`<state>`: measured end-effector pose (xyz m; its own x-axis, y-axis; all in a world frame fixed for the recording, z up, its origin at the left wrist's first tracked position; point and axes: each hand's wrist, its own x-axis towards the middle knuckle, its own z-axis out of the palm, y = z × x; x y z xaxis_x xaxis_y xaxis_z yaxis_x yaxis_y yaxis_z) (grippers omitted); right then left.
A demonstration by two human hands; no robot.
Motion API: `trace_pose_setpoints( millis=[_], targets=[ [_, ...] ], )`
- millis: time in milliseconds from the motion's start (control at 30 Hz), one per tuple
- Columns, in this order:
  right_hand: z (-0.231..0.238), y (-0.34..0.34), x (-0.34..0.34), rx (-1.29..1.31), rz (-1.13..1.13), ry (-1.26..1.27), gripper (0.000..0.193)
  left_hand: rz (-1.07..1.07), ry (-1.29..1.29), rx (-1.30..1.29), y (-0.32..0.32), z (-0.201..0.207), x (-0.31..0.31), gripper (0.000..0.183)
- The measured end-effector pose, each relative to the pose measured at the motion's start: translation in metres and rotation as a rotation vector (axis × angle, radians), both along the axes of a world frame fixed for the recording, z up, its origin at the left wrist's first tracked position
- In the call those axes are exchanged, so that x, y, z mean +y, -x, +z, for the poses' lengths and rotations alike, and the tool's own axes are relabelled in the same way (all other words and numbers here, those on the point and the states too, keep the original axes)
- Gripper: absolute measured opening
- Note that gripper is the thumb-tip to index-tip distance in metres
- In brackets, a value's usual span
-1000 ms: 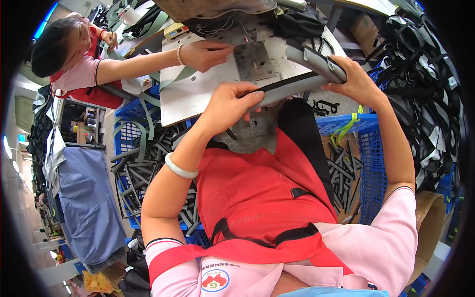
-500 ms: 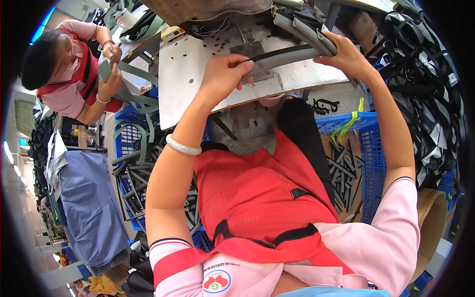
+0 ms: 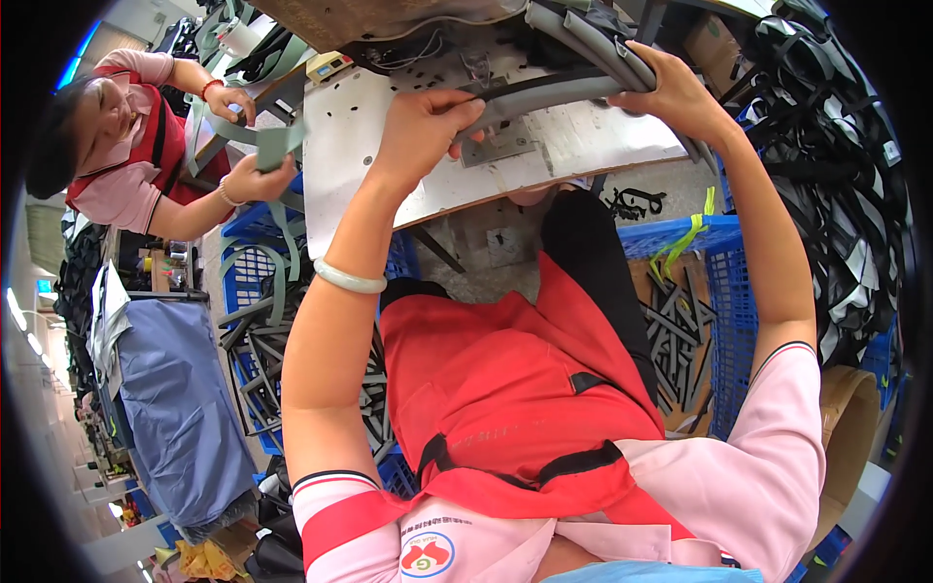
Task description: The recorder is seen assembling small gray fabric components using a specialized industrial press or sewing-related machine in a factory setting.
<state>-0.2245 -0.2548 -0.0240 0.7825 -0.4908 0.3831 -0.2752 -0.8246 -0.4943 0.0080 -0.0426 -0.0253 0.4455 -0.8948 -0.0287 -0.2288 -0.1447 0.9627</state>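
The white counter [image 3: 389, 126] sits at twelve o'clock. Blue baskets [image 3: 739, 291] of strips stand at three and nine. On the counter lies a long grey strap [image 3: 554, 97]. It looks soft and bendy, best held near both ends. The left hand [image 3: 423, 126] and right hand [image 3: 671, 92] both pinch it tight.

The white work plate [image 3: 389, 146] is crowded by grey strips [image 3: 554, 97] between both hands; open room is left only at its bare left part.
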Motion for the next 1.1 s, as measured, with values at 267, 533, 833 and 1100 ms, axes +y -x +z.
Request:
trace_pose_setpoints(
  millis=[267,533,833,1100],
  targets=[
    [0.009,-0.009,0.002,0.108,-0.021,-0.104,0.066,0.055,0.065,0.012,-0.004,-0.001,-0.005,0.025],
    [0.006,0.02,0.002,0.016,-0.17,-0.07,0.046,0.168,0.14,-0.017,-0.024,-0.001,0.014,0.024],
    [-0.127,0.238,0.059,0.508,-0.452,-0.141,0.066,0.349,0.068,-0.18,-0.016,-0.085,0.099,0.021],
    [-0.236,0.182,0.159,-0.008,-0.379,-0.785,0.042,0.452,0.176,-0.443,-0.005,-0.106,0.1,0.022]
  ],
)
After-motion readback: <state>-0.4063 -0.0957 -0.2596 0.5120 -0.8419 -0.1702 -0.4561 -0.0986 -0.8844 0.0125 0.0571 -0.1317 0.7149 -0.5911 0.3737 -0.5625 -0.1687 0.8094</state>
